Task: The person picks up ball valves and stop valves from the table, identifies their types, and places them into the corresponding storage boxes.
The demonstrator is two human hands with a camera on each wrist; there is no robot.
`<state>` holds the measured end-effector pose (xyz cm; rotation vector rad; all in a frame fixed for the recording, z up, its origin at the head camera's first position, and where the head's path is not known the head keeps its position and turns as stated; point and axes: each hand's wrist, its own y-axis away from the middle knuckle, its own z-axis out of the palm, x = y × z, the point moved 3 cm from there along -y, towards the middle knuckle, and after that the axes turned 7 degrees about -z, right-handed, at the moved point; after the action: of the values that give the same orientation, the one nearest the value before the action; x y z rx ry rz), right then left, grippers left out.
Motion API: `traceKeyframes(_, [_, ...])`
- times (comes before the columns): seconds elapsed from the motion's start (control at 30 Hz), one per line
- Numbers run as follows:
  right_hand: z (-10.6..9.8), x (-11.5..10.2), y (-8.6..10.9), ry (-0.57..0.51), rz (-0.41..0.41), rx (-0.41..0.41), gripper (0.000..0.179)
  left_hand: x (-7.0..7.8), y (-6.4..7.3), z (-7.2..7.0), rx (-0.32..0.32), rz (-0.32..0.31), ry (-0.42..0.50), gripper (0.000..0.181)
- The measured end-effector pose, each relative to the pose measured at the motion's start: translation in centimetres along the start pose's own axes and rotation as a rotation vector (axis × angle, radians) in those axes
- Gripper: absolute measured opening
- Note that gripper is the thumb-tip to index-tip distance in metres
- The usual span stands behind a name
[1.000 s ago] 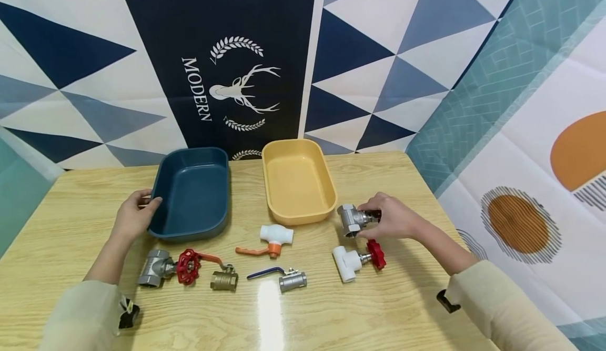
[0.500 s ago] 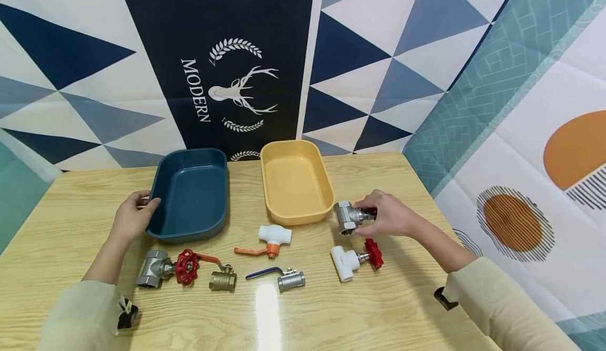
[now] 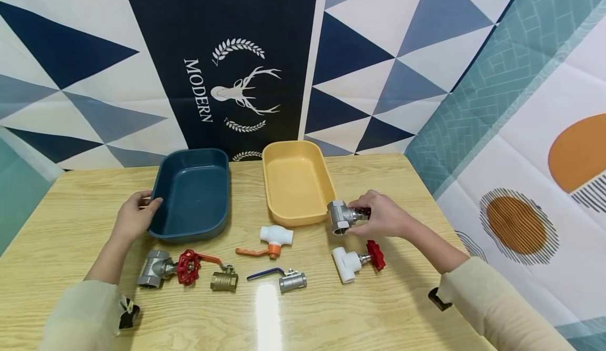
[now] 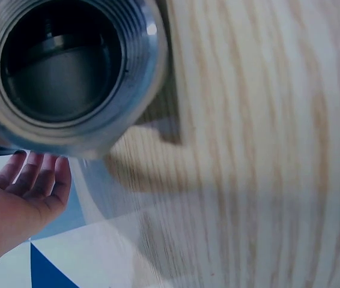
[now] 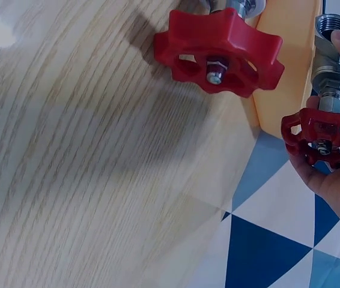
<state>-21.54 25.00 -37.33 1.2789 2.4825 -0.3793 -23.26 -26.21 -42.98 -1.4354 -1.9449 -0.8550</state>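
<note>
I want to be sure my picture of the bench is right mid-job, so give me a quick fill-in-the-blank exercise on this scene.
1. The right hand holds a metal valve whose wheel is coloured ____.
2. Of the blue tray and the yellow tray, the left hand holds the ____ one.
3. The valves lying on the table number ____.
4. The wall banner bears the word ____.

Missing words: red; blue; five; MODERN.

Left bin (image 3: 199,198), right bin (image 3: 295,182), ball valves (image 3: 276,234) in front
</note>
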Motion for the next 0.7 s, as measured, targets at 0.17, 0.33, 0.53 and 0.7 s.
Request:
traceKeyframes(0.17, [0.1, -0.2, -0.2, -0.011, 0.002, 0.005, 0.053, 0.1, -0.1, 0.0, -0.012, -0.007, -0.002, 0.062])
traceKeyframes(0.33, [0.0, -0.8, -0.6, -0.016, 0.004, 0.016, 0.053, 0.1, -0.1, 0.0, -0.020, -0.018, -0.003, 0.062])
traceKeyframes(0.53, [-0.3, -1.7, -1.0, -0.012, 0.000, 0.038, 0.053, -0.1, -0.1, 0.0, -0.020, -0.015, -0.004, 0.063])
traceKeyframes(0.7, [-0.1, -2.2, -1.3, -0.020, 0.006, 0.035, 0.054, -0.1, 0.0, 0.0, -0.024, -0.013, 0.002, 0.064])
